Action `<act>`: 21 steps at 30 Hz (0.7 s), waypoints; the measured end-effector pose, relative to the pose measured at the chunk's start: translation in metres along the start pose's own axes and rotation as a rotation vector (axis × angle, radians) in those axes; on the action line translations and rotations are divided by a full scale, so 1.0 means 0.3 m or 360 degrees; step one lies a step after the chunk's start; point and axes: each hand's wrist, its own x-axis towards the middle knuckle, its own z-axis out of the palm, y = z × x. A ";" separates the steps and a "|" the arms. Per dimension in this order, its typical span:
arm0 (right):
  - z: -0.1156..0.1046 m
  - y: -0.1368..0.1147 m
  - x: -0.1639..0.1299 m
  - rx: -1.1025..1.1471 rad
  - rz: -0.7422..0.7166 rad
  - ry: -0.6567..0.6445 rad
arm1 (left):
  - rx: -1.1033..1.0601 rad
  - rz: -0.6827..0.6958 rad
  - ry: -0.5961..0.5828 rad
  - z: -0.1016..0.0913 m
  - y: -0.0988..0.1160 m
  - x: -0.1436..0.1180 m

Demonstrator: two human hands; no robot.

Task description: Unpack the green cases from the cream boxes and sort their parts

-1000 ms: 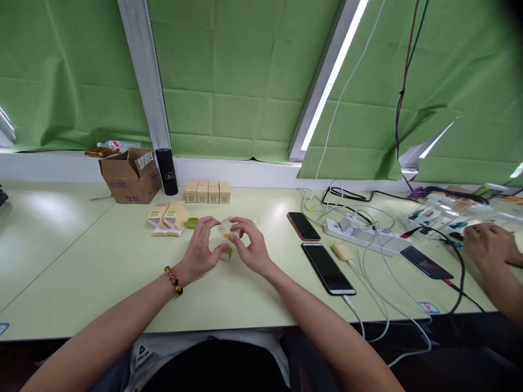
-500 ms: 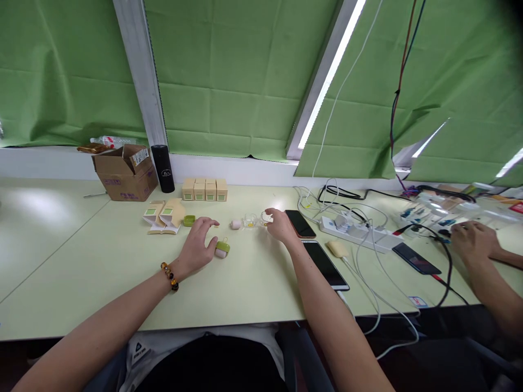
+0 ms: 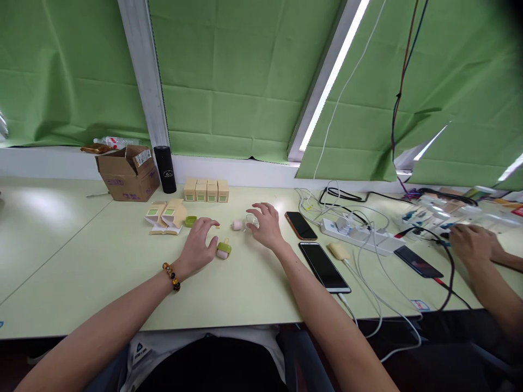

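My left hand (image 3: 199,245) rests palm down on the pale green table (image 3: 81,261), fingers apart, its thumb beside a small pink and green piece (image 3: 223,250). My right hand (image 3: 265,224) hovers with spread fingers over a clear plastic piece (image 3: 251,220). A small pink cap (image 3: 237,224) lies just left of that hand. A green lid (image 3: 190,221) sits near my left fingertips. Neither hand holds anything.
Two opened tan boxes (image 3: 165,216) and a row of several small boxes (image 3: 206,191) stand behind. A cardboard carton (image 3: 127,172) and black flask (image 3: 165,169) are far left. Phones (image 3: 324,266), a power strip (image 3: 359,234) and cables lie right. Another person's hand (image 3: 474,244) works there.
My hands parted and set the pink and green piece down. The right hand reached right to the clear piece, then drew back a little to the left. The left hand stayed.
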 end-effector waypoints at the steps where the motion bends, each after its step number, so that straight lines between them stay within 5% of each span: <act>1: 0.012 -0.022 0.001 -0.0031 -0.0055 -0.0038 | 0.0003 0.0001 0.0001 0.001 -0.001 0.000; 7: 0.081 -0.066 0.016 -0.0230 -0.0150 -0.0237 | 0.0038 0.0017 0.0021 0.001 -0.004 0.000; 21: 0.128 -0.041 0.023 -0.0233 -0.0063 -0.0141 | 0.0067 0.0016 0.0029 0.004 -0.006 -0.002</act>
